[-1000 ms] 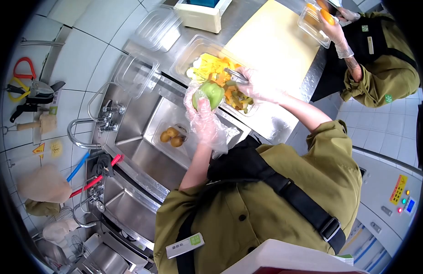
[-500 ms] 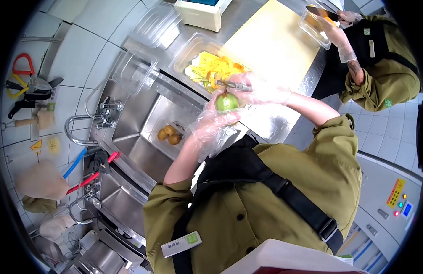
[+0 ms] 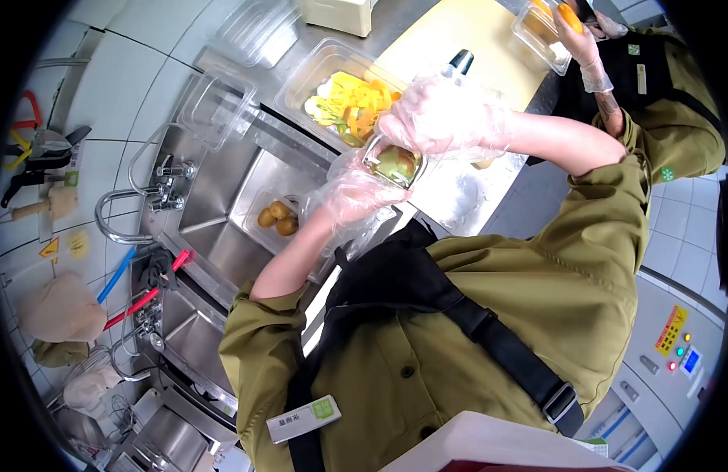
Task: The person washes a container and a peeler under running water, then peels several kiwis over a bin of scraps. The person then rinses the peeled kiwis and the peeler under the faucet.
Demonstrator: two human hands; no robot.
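Note:
Cupped in my left hand [image 3: 350,189], which wears a clear plastic glove, is a partly peeled kiwi [image 3: 397,164], green with brown patches. My right hand [image 3: 446,114], gloved too, is wrapped round a peeler whose black handle end [image 3: 461,60] sticks out beyond the fist. The peeler's metal head lies against the fruit, partly hidden by the fingers. Just beyond both hands stands a clear plastic tub [image 3: 295,96] with yellow, orange and green peelings [image 3: 352,102] in it.
Several brown kiwis [image 3: 278,217] lie in a clear container within the steel sink [image 3: 215,250] on the left. Stacked clear tubs [image 3: 258,35] stand behind it. A cream cutting board [image 3: 435,35] lies ahead. At right, a co-worker's gloved hand [image 3: 578,43] holds an orange fruit above a tub.
My right hand has turned over into a fist above the kiwi, with the peeler handle now pointing away. The kiwi shows a browner side. My view has shifted slightly.

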